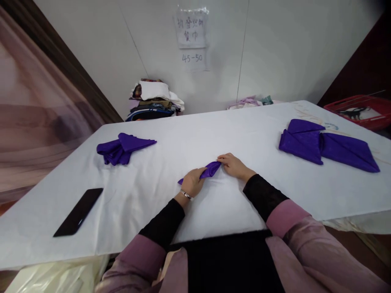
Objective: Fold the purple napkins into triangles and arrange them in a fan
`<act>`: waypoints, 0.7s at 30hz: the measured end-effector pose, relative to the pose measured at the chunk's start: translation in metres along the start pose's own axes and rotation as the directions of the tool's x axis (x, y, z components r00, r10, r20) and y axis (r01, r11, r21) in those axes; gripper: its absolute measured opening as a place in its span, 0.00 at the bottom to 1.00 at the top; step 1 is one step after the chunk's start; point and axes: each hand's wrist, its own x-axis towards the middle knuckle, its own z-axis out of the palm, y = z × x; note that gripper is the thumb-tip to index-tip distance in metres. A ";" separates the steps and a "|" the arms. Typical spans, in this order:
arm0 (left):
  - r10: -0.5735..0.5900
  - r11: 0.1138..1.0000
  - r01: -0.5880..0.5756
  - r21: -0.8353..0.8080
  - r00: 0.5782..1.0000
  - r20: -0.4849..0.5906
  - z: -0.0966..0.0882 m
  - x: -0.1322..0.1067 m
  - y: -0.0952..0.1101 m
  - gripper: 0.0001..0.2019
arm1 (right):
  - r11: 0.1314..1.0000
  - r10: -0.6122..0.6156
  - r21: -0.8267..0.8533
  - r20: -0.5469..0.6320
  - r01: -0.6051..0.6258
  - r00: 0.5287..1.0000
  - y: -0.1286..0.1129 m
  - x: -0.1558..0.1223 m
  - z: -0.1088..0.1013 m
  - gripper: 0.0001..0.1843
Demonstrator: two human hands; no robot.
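A narrow folded purple cloth napkin (210, 170) is held between my two hands over the middle of the white-covered table (214, 211). My left hand (193, 182) wraps round its body, and a pointed end sticks out on the left behind the wrist. Fingers of my right hand (232, 165) pinch the upper right end. To the left lies a bunch of pleated purple napkins (122, 148). On the right are several flat-folded purple napkins (305, 140), partly overlapping; how many cannot be told.
A black phone-like slab (78, 212) lies at the table's left front. Behind the table are a pile of folded clothes (155, 99) and some lilac cloth (246, 102). A red basket (360, 112) stands beyond the right edge. Paper signs (192, 40) hang on the wall; a sheer curtain (36, 101) hangs left.
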 end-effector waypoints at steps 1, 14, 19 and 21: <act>-0.073 0.995 0.071 -0.065 0.997 -0.018 -0.005 0.003 0.001 0.16 | 1.000 -0.019 0.022 0.013 0.019 1.000 -0.005 -0.001 -0.003 0.22; -0.423 0.473 0.605 -0.641 0.794 0.437 -0.024 0.039 -0.017 0.15 | 0.562 0.335 0.647 0.392 -0.515 0.857 -0.016 -0.018 -0.030 0.17; -0.485 0.703 0.511 -0.495 0.853 0.192 -0.007 0.044 -0.025 0.24 | 0.673 0.374 0.487 0.424 -0.556 0.825 -0.018 -0.017 -0.033 0.18; -0.391 0.835 0.398 -0.380 0.915 0.098 -0.005 0.048 -0.028 0.26 | 0.774 0.391 0.354 0.384 -0.524 0.836 -0.021 -0.016 -0.035 0.19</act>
